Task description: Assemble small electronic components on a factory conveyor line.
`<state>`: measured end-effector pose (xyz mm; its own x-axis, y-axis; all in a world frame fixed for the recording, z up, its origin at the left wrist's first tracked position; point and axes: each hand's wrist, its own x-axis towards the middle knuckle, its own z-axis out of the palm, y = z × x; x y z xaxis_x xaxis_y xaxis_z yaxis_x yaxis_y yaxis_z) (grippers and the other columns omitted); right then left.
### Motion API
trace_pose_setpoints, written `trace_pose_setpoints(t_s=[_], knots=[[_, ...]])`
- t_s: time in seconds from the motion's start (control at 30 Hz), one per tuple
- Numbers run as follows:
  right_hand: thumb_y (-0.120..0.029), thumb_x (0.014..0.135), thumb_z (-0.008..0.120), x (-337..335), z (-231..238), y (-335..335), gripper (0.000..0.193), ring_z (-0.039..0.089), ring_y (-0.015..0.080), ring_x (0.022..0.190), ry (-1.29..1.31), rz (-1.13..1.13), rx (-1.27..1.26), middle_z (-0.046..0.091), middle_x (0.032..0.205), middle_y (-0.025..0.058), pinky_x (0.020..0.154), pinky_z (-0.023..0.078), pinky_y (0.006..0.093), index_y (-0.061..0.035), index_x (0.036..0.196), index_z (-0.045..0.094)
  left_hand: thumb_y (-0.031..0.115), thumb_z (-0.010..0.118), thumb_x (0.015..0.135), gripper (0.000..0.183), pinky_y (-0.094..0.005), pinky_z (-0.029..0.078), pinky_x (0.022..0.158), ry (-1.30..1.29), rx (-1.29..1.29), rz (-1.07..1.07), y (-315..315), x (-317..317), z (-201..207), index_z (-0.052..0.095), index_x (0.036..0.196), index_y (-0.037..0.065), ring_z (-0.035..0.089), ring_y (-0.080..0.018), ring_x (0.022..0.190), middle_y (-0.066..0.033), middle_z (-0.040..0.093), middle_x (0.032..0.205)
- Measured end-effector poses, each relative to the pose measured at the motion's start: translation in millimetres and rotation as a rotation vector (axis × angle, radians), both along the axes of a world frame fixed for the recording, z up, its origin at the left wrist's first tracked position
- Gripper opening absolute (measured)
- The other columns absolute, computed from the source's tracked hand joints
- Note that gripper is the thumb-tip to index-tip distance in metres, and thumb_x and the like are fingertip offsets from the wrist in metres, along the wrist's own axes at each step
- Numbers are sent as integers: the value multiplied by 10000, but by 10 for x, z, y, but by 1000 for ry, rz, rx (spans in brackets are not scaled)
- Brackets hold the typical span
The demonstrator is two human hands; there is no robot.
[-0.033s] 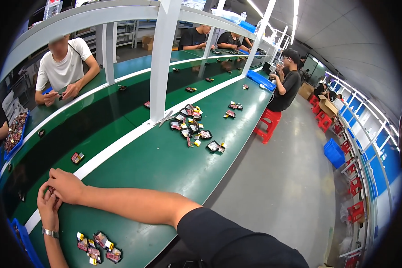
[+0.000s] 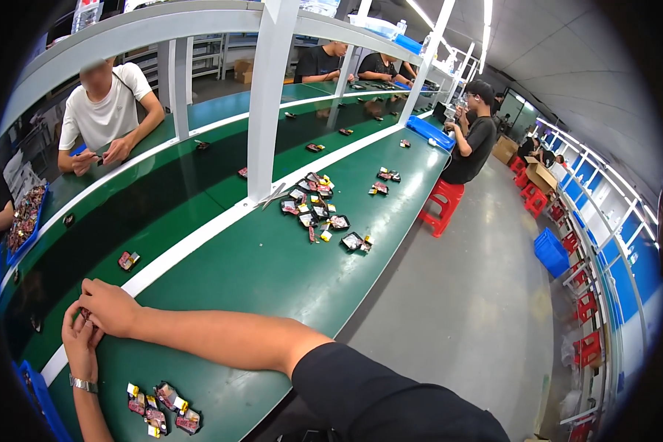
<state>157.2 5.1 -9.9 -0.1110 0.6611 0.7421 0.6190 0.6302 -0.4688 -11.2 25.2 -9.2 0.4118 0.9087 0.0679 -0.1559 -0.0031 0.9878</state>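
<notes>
My left hand (image 2: 81, 345), with a metal-band watch on its wrist, and my right hand (image 2: 112, 309) meet above the white rail at the bench's left edge. Between their closed fingers is a small dark part (image 2: 86, 314) with reddish bits, mostly covered by the fingers. My right forearm reaches across the green bench. Close to my left wrist lies a small group of black-cased electronic modules (image 2: 155, 418) with reddish insides and yellow and white pieces. A larger pile of similar modules (image 2: 315, 210) sits farther up the bench, with tweezers (image 2: 274, 195) beside it.
A dark green conveyor belt (image 2: 191, 193) beyond the rail carries scattered modules, one (image 2: 129, 260) near my hands. A white post (image 2: 264, 110) rises from the rail. Blue trays stand at lower left (image 2: 40, 401) and far end (image 2: 429, 132). Co-workers (image 2: 110, 110) sit across the belt.
</notes>
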Motion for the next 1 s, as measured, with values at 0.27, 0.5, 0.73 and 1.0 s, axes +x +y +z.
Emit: trace_pose_setpoints(t_s=[0.27,0.5,0.73,1.0], knots=[[-89,717,663,68,-10,57,159,562,298,904,-76,7,50,545,943,116,757,518,392,-41,867,644,15,510,937,455,-300,553,895,-21,8,-25,38,18,-34,397,1377,40,608,-173,1113,-118,574,1291],[-110,672,710,48,5,105,223,572,313,998,-33,137,162,605,1043,110,852,500,391,-85,890,673,-58,516,886,427,-276,569,820,-37,-18,-20,-21,-87,27,472,1300,35,639,-178,1032,-122,599,1222],[-105,749,755,272,179,-5,158,548,268,1123,-128,172,-133,571,1167,79,941,463,366,-109,902,715,-59,559,892,440,-359,545,963,-76,-44,-106,-111,-7,185,440,1312,-1,611,-207,1118,-144,569,1241],[-146,688,745,384,6,86,204,577,289,1070,-25,159,67,630,1116,87,929,472,400,-125,891,749,-25,574,891,437,-347,548,933,-123,-52,-137,-16,143,4,461,1310,22,620,-240,1101,-148,578,1246]])
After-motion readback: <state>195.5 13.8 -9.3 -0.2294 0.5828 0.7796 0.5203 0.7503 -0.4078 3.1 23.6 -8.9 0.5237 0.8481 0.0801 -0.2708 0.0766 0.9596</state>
